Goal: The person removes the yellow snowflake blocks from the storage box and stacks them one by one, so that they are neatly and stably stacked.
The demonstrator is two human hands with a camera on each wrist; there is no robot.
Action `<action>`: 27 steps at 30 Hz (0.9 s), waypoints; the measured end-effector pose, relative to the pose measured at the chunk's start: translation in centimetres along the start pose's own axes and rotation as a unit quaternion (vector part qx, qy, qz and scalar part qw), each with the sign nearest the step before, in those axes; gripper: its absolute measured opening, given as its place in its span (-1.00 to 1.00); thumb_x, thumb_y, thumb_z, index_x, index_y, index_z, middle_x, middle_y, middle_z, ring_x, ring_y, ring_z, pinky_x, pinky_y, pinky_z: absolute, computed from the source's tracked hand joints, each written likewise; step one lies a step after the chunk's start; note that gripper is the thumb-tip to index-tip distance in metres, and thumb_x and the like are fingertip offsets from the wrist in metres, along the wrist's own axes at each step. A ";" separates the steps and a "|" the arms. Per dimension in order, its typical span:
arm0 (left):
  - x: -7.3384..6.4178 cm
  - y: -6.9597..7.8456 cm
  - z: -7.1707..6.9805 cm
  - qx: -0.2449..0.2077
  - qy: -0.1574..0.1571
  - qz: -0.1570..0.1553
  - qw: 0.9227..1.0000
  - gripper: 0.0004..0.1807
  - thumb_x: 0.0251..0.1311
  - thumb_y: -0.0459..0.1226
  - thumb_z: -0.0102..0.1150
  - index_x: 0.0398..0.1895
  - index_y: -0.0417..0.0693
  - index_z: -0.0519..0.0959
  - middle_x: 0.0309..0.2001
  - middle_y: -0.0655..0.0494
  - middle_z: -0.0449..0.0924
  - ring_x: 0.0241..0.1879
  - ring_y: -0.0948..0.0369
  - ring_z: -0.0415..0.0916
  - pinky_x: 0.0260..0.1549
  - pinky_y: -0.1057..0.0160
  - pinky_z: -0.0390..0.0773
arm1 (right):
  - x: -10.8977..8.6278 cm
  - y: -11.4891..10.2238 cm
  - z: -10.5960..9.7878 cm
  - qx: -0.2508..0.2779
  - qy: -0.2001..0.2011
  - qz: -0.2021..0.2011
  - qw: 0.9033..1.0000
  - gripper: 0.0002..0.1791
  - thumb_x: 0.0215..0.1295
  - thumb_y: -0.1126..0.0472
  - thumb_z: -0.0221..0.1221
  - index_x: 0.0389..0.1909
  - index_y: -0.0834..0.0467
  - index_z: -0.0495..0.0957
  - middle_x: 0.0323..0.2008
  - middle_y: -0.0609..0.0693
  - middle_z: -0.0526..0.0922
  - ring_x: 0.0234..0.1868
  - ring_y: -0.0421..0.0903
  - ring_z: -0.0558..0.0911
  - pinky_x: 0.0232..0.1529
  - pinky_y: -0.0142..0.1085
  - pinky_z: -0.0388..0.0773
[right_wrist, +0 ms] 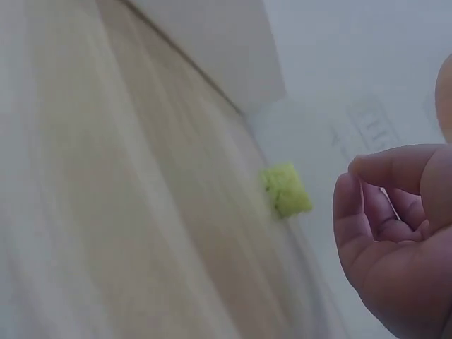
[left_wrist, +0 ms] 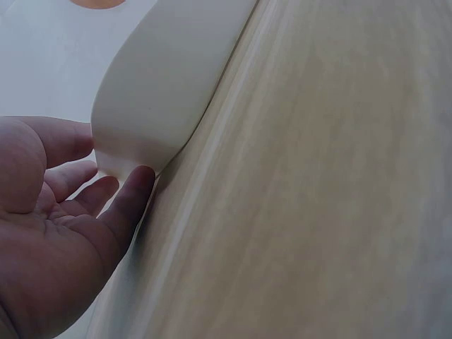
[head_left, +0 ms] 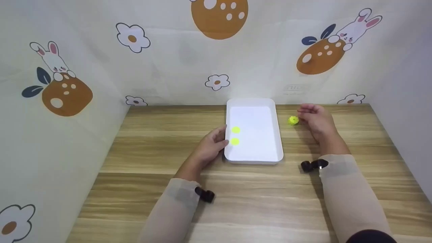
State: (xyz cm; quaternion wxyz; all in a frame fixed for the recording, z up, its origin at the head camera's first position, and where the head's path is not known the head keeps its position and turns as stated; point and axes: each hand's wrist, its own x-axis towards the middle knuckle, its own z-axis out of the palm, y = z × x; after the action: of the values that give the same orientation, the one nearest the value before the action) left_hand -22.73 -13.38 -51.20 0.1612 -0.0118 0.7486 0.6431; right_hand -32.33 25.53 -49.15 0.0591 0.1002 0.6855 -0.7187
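A white rectangular tray [head_left: 254, 152] lies on the wooden table, with two round bright yellow pieces [head_left: 235, 130] inside along its left side. My left hand [head_left: 211, 146] is at the tray's left wall. In the left wrist view, its thumb [left_wrist: 134, 201] rests low against the wall while the index finger reaches the rim. To the right of the tray stands a small yellow-green piece [head_left: 293, 120] with a scalloped edge. Just beyond it is my right hand [head_left: 317, 123], thumb and fingers bent loosely, tips close together and nothing between them. A gap separates the hand from this piece [right_wrist: 286, 191] in the right wrist view.
A pale cloth [head_left: 175, 67] printed with rabbits, oranges and flowers hangs behind the wooden table [head_left: 162, 148] and down its left side. A plain pale wall [head_left: 408, 101] borders the right. Small black cameras [head_left: 206, 195] sit at both wrists.
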 end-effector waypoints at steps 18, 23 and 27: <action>0.0 -0.1 0.0 -0.008 0.005 0.012 1.000 -0.29 0.52 -0.35 0.17 0.68 0.08 0.26 0.65 -0.05 0.31 0.66 0.07 0.25 0.61 0.05 0.35 | -3.9 -4.9 8.5 -0.011 -0.142 -0.089 0.986 -0.79 0.42 0.37 0.34 0.03 0.15 0.69 -0.17 -0.08 0.76 -0.13 -0.17 0.74 -0.05 -0.39 0.79; 0.0 0.0 0.1 -0.016 -0.002 0.018 1.000 -0.28 0.52 -0.36 0.16 0.69 0.06 0.24 0.64 -0.07 0.31 0.65 0.05 0.26 0.60 0.03 0.36 | -3.8 -5.6 10.9 -0.046 -0.176 -0.096 0.979 -0.77 0.43 0.30 0.36 0.05 0.17 0.69 -0.14 -0.04 0.78 -0.15 -0.15 0.75 -0.06 -0.38 0.78; 0.0 0.0 0.1 -0.014 -0.004 0.024 1.000 -0.28 0.52 -0.37 0.16 0.69 0.04 0.23 0.64 -0.09 0.31 0.65 0.04 0.26 0.61 0.03 0.36 | -3.0 -5.7 12.8 -0.096 -0.191 -0.088 0.973 -0.74 0.45 0.22 0.36 0.10 0.14 0.69 -0.10 -0.05 0.79 -0.12 -0.13 0.74 -0.05 -0.37 0.78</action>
State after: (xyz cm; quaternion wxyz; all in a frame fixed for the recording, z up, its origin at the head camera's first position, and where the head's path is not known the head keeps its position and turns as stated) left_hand -22.72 -13.26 -51.18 0.1482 0.0067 0.7387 0.6575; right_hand -31.51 12.92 -42.44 0.1353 -0.1058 0.7335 -0.6577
